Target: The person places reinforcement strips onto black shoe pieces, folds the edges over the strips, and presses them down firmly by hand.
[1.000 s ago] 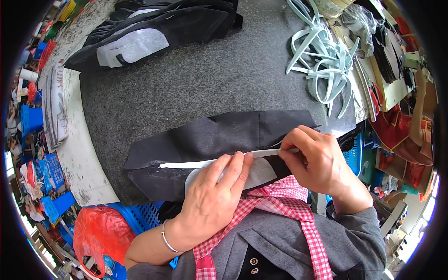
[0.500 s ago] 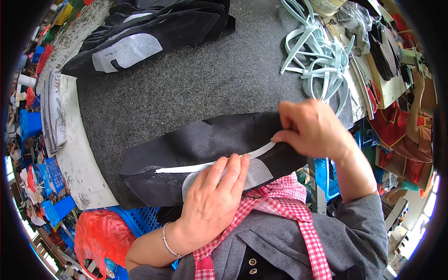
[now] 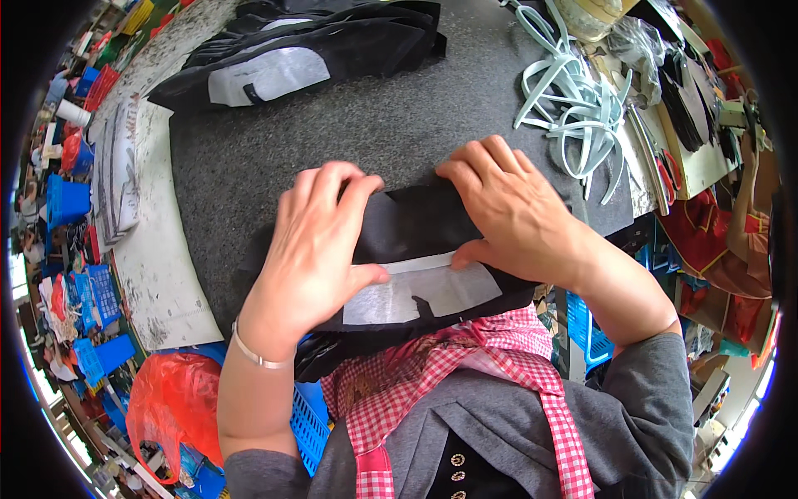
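Observation:
A black fabric piece [image 3: 413, 223] lies across the near part of the work surface. A narrow white strip [image 3: 421, 263] runs along its middle, above a pale grey backing patch [image 3: 378, 301] with a dark notch. My left hand [image 3: 316, 237] grips the piece on the left, fingers curled at its far edge and thumb by the strip. On the right, my right hand [image 3: 517, 208] holds it the same way, its thumb at the strip's right part. The strip's ends are hidden by my hands.
Similar black pieces [image 3: 374, 46] are stacked at the far left on the dark grey mat [image 3: 241, 175]. Tangled pale-blue strips [image 3: 573, 108] lie far right, near red-handled scissors [image 3: 667, 173]. A red plastic bag [image 3: 170, 407] hangs at the lower left beside a blue basket [image 3: 307, 428].
My left hand has left the patch and moved up and left to the piece's far edge. My right hand has shifted slightly left and up. The near edge of the piece now looks lifted.

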`<state>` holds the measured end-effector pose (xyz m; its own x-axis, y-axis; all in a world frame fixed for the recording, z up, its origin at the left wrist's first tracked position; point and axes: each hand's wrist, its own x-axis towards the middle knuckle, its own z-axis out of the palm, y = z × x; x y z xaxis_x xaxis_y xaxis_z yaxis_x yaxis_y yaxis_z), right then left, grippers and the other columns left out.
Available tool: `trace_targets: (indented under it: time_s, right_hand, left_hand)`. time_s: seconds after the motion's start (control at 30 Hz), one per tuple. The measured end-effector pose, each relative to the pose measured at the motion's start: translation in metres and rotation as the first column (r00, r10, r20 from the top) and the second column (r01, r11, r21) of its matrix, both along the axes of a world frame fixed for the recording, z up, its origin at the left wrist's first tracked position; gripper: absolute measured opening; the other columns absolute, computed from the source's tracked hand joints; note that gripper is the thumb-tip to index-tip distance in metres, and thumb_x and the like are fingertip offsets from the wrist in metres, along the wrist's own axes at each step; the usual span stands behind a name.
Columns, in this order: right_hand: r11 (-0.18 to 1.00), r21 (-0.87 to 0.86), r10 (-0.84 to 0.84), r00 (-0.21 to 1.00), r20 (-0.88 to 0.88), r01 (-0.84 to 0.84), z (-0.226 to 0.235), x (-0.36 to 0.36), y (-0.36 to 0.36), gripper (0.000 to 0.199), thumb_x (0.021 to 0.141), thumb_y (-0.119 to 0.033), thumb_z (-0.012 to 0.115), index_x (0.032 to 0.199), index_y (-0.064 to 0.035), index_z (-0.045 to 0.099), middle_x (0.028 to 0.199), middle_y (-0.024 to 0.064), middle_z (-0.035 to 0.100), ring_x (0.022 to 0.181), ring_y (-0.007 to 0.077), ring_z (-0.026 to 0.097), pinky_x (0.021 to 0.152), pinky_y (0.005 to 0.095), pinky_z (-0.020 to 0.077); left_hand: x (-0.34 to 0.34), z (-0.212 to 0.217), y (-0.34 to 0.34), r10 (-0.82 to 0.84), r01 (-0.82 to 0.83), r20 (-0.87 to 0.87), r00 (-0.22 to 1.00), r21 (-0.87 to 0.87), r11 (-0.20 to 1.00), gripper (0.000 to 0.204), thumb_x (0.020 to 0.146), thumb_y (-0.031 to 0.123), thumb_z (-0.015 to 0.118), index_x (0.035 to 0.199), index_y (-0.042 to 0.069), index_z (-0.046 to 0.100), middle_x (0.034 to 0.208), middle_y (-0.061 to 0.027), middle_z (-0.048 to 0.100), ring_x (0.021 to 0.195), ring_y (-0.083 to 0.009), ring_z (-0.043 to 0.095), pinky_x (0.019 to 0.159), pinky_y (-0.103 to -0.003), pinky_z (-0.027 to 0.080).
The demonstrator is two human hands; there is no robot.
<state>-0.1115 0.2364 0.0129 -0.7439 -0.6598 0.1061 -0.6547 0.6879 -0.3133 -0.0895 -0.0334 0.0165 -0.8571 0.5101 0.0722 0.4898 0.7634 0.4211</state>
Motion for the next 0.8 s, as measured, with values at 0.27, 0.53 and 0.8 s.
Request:
trace_targets:
  time_s: [0.27, 0.53, 0.8]
  right_hand:
    - [0.993, -0.104, -0.023, 0.953, 0.303, 0.057, -0.008, 0.010, 0.012, 0.082, 0.064, -0.024, 0.100, 0.133, -0.0080, 0.059, 0.110, 0.0079, 0.061, 0.108, 0.0333, 0.058, 0.096, 0.0457, 0.0433]
    - [0.983, -0.148, 0.130, 0.978, 0.164, -0.106, -0.013, 0.014, 0.015, 0.063, 0.078, -0.027, 0.088, 0.134, -0.0119, 0.065, 0.095, -0.0002, 0.066, 0.097, 0.0237, 0.064, 0.100, 0.0446, 0.0438]
    - [0.931, -0.116, 0.286, 0.888, -0.360, -0.347, -0.033, 0.036, 0.017, 0.040, 0.068, -0.033, 0.078, 0.105, -0.0197, 0.087, 0.086, -0.0098, 0.056, 0.093, 0.0122, 0.061, 0.095, 0.0411, 0.0407]
  left_hand:
    - [0.020, 0.014, 0.022, -0.022, 0.022, 0.167, 0.986, 0.001, 1.000, 0.050, 0.072, -0.013, 0.081, 0.114, 0.003, 0.060, 0.101, -0.0141, 0.070, 0.094, -0.0384, 0.075, 0.080, -0.048, 0.060]
    - [0.045, -0.003, 0.017, -0.021, 0.026, -0.150, 0.988, 0.031, 0.999, 0.039, 0.084, 0.004, 0.074, 0.123, 0.001, 0.074, 0.100, -0.0055, 0.067, 0.082, -0.0211, 0.073, 0.066, -0.035, 0.061]
    - [0.061, -0.001, 0.023, -0.075, 0.054, -0.235, 0.969, -0.096, 0.994, 0.027, 0.079, 0.014, 0.074, 0.103, 0.007, 0.084, 0.096, -0.0013, 0.073, 0.080, -0.0184, 0.071, 0.066, -0.033, 0.056]
